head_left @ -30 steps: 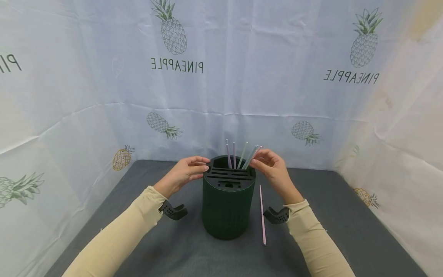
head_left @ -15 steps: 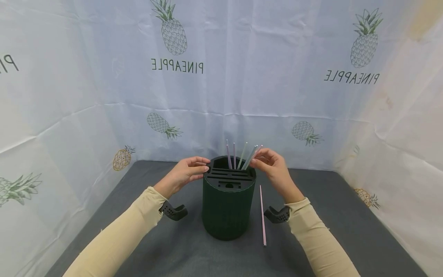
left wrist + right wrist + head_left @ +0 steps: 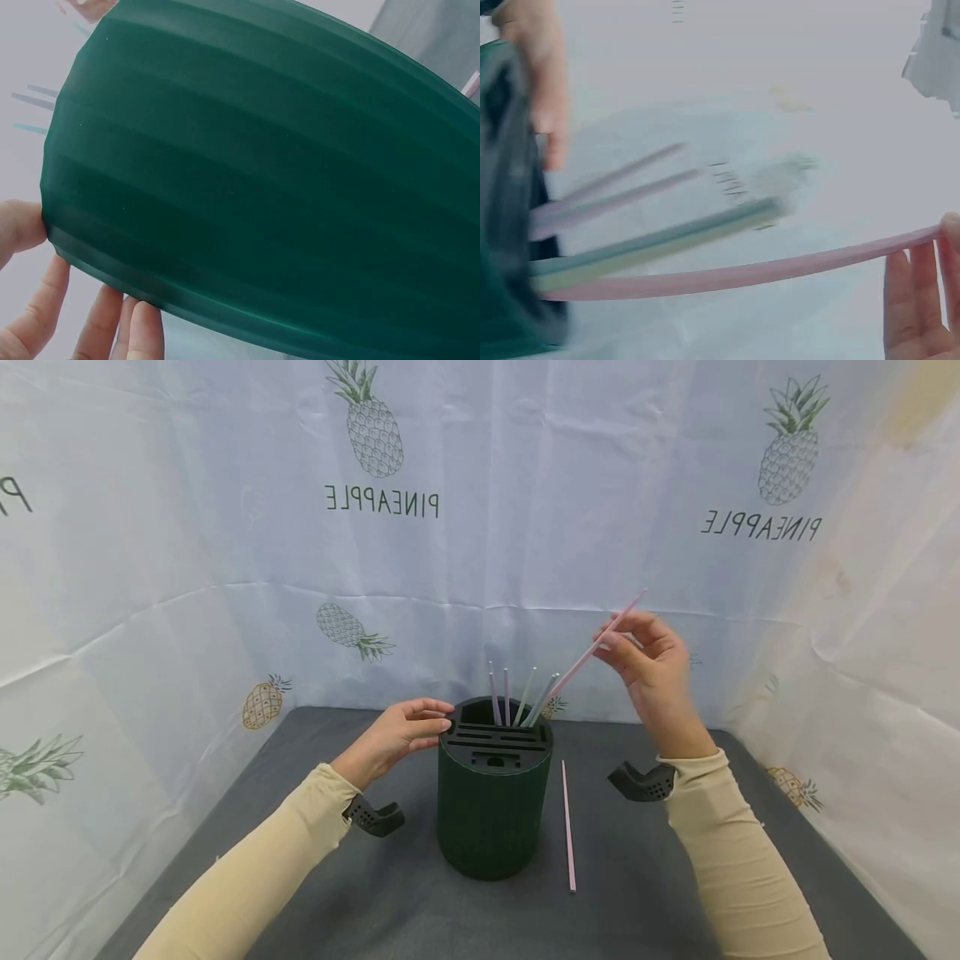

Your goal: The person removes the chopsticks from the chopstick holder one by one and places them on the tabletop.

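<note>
A dark green ribbed utensil holder [image 3: 491,822] stands upright, its black lid slotted. My left hand [image 3: 393,739] holds its rim at the left, thumb on the top edge; in the left wrist view the fingertips [image 3: 146,326] touch the ribbed wall. Up to the right, my right hand [image 3: 660,677] pinches a pink chopstick [image 3: 579,664] between thumb and fingers. The chopstick slants, its lower end still at the holder's back opening in the right wrist view. Purple chopsticks [image 3: 495,695], a green chopstick [image 3: 526,695] and a blue one [image 3: 542,700] lean in that opening.
Another pink chopstick [image 3: 567,831] lies on the dark grey table [image 3: 337,893] to the right of the holder. A white curtain [image 3: 570,510] printed with pineapples hangs behind and at both sides. Each wrist wears a black mount.
My right hand has moved up and to the right from the holder's rim, drawing the pink chopstick upward. The left hand and the holder have stayed in place.
</note>
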`<state>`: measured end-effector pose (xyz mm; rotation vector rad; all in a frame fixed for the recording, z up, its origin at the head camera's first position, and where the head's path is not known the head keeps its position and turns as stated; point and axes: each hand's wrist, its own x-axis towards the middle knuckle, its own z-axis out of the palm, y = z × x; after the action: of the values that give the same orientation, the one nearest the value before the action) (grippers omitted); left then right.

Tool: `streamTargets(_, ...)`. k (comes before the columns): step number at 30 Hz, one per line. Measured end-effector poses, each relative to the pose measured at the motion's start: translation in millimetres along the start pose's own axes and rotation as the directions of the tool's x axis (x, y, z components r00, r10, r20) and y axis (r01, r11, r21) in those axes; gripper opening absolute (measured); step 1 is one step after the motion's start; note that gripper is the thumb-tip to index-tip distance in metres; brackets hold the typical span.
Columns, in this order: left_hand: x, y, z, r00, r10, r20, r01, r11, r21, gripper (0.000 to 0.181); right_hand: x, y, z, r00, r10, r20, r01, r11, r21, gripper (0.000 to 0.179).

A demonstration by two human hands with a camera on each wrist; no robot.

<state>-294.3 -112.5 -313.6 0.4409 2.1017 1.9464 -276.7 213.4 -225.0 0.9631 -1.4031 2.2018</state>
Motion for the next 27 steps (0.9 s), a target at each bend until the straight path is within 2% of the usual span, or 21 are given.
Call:
streamTargets(3, -0.1, -0.1, -0.2, 1.0, -0.001, 0.001, 0.001, 1.0, 0.001, 0.042, 8.6, -15, -3, 0.997, -0.066, -0.048, 0.068, 0.997, 0.04, 0.022)
streamTargets(7, -0.2, -0.4, -0.6, 1.0, -0.001, 0.002, 0.001, 1.0, -0.002, 0.042, 12.6, -27, -15, 0.991, -0.063, -0.116, 0.073, 0.994, 0.083, 0.02)
streamTargets(11, -0.6, -0.5, -0.7, 1.0, -0.001, 0.0, 0.001, 1.0, -0.004, 0.042, 5.5, -21, -33, 0.982, 0.018, -0.187, -0.008, 0.999, 0.052, 0.02)
streamTargets(16, -1.1, -0.1, -0.2, 1.0, -0.003, 0.0, 0.003, 1.0, -0.004, 0.042, -14.9, 9, -61, 0.955, 0.175, -0.239, -0.19, 0.981, -0.04, 0.023)
streamTargets(18, -1.1, 0.2, 0.2, 1.0, -0.003, 0.001, 0.003, 1.0, -0.003, 0.043, -24.5, 23, -74, 0.934, 0.252, -0.255, -0.282, 0.955, -0.088, 0.023)
streamTargets(20, -1.1, 0.5, 0.5, 1.0, -0.004, 0.002, 0.004, 1.0, -0.003, 0.043, -34.4, 38, -85, 0.906, 0.325, -0.27, -0.374, 0.914, -0.157, 0.02)
streamTargets(24, -0.8, 0.4, 0.3, 1.0, -0.001, 0.002, 0.001, 1.0, -0.001, 0.043, -53.6, 64, -105, 0.836, 0.462, -0.296, -0.538, 0.799, -0.27, 0.021)
streamTargets(27, 0.0, 0.0, 0.3, 1.0, 0.0, 0.002, 0.0, 1.0, -0.001, 0.042, -65.9, 80, -118, 0.786, 0.539, -0.304, -0.616, 0.723, -0.312, 0.035)
